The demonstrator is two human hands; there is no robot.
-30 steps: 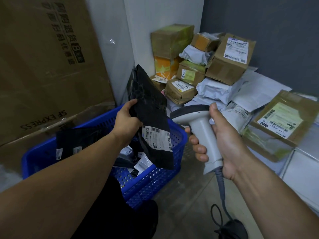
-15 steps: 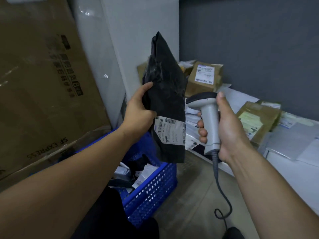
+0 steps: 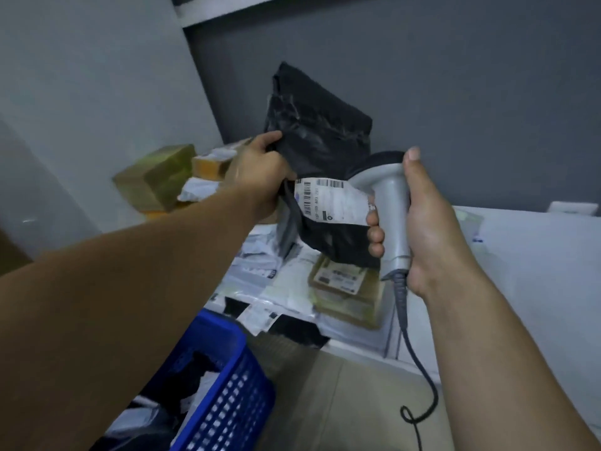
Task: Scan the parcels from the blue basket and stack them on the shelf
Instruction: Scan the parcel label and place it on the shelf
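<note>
Black parcel (image 3: pixel 320 135) hangs in the air over the shelf (image 3: pixel 536 255), above the white mailers (image 3: pixel 260 258) piled along its front edge, as seen from the head camera. The left hand (image 3: pixel 260 177) grips the bag's left side, fingers curled into the plastic. The right hand (image 3: pixel 422 222) wraps its fingers (image 3: pixel 375 237) round the handle of the grey scanner (image 3: pixel 392 203), whose head sits right beside the parcel's white barcode label (image 3: pixel 331 201). The blue basket (image 3: pixel 227 402) stands on the floor below, with more parcels inside. Brown boxes (image 3: pixel 153 177) crowd the shelf's far left corner.
</note>
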